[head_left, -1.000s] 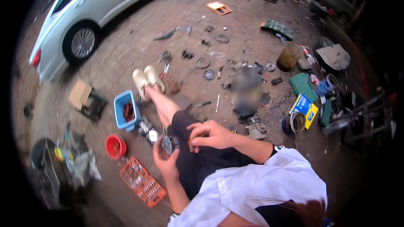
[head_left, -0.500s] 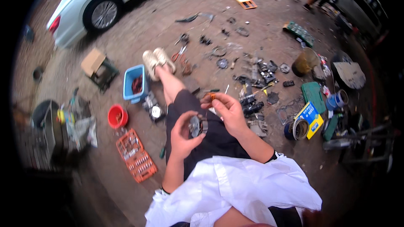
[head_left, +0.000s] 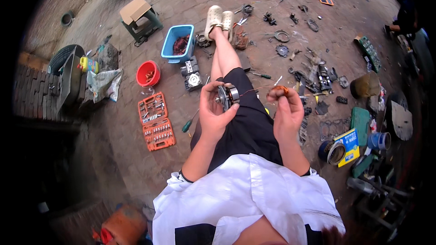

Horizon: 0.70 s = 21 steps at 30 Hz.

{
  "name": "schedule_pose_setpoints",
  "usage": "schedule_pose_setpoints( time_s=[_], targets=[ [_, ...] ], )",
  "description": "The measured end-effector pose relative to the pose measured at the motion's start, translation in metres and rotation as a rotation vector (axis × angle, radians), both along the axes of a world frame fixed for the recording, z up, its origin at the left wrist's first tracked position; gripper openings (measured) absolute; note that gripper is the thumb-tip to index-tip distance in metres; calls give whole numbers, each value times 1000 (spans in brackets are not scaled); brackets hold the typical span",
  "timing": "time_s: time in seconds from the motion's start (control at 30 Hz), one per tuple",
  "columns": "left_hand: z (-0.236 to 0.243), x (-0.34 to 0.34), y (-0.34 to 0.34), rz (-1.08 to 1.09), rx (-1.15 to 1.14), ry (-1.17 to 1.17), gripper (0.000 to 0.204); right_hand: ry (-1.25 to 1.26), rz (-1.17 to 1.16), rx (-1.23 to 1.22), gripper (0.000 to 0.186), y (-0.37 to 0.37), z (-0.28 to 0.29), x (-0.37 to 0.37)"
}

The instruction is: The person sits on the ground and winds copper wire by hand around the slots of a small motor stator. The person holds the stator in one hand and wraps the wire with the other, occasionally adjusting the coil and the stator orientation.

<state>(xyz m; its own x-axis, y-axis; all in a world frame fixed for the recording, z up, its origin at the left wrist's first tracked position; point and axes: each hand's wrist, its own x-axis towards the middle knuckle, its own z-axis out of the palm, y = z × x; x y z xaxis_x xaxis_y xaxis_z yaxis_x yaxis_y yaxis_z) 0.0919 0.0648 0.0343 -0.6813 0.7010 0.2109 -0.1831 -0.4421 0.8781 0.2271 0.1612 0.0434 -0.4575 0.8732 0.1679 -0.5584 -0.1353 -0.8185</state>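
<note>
My left hand is wrapped round a round metal motor part with a dark disc and a silvery rim, held above my lap. From it a thin copper wire runs across to my right hand. There my fingers pinch a small tangled bundle of copper wire. Part of the bundle is hidden behind the fingertips. A screwdriver with a green handle lies on the ground beside my left forearm.
An orange socket set, a red bucket and a blue bin stand on the left. Several loose engine parts are spread to the right, near a yellow box. A stool carries cardboard.
My right hand has moved right, away from the motor part, and a length of copper wire now stretches between my hands. The view has shifted, and the motor part is turned.
</note>
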Motion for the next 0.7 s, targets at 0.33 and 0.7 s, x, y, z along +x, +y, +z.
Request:
schedule_pose_setpoints(
  time_s=[0.33, 0.7],
  targets=[
    [-13, -9, 15, 10, -158, -330, 50, -210, 677, 921, 13, 3, 32, 0],
    [-17, -13, 9, -135, -219, 67, 59, -181, 302, 641, 25, 53, 34, -48]
  ],
)
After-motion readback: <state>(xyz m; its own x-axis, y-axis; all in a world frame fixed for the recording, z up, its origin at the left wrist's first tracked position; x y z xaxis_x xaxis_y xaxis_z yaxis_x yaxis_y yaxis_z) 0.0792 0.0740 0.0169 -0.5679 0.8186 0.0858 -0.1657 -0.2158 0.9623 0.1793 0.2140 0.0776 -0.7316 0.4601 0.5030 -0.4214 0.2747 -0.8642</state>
